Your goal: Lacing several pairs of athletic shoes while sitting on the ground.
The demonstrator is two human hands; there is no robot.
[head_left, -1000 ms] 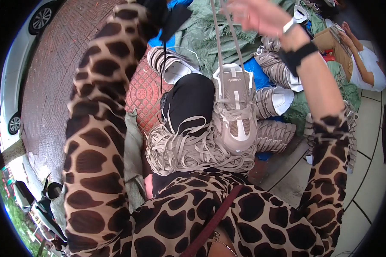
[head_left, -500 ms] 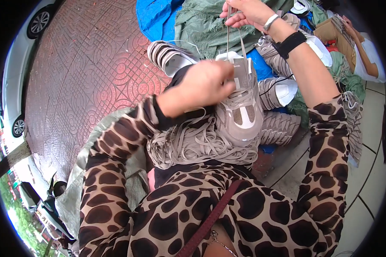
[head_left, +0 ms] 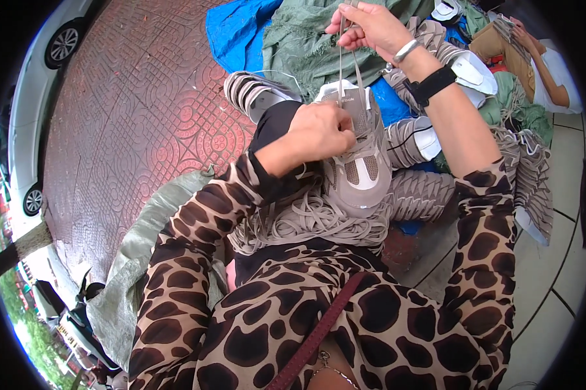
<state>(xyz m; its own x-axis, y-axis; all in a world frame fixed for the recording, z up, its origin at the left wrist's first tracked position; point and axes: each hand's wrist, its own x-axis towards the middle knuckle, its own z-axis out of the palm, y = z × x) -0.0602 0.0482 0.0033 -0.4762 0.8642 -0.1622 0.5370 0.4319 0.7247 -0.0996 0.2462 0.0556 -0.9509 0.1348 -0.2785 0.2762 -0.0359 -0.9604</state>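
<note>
A grey-beige sneaker (head_left: 361, 172) with white trim lies in my lap, toe toward me. My right hand (head_left: 371, 29) is raised beyond its heel, with a beige shoelace (head_left: 340, 68) pinched in the fingers. Both strands of the lace stretch down to the shoe's upper. Against the left side of the lacing, my left hand (head_left: 319, 132) is closed with fingers curled. What its fingertips grip is hidden. Under the toe spreads a tangled heap of loose beige laces (head_left: 312, 221).
Stacked shoe uppers (head_left: 420, 195) lie to the right, with another stack (head_left: 257, 94) at far left. Green sacking (head_left: 306, 45) and a blue sheet (head_left: 231, 36) cover the ground ahead. Another person's arm (head_left: 546, 65) shows at the far right. A parked car (head_left: 46, 84) stands left.
My left hand, blurred before, now shows sharply, slightly lower against the lacing. My right hand has shifted slightly left, still holding the lace up.
</note>
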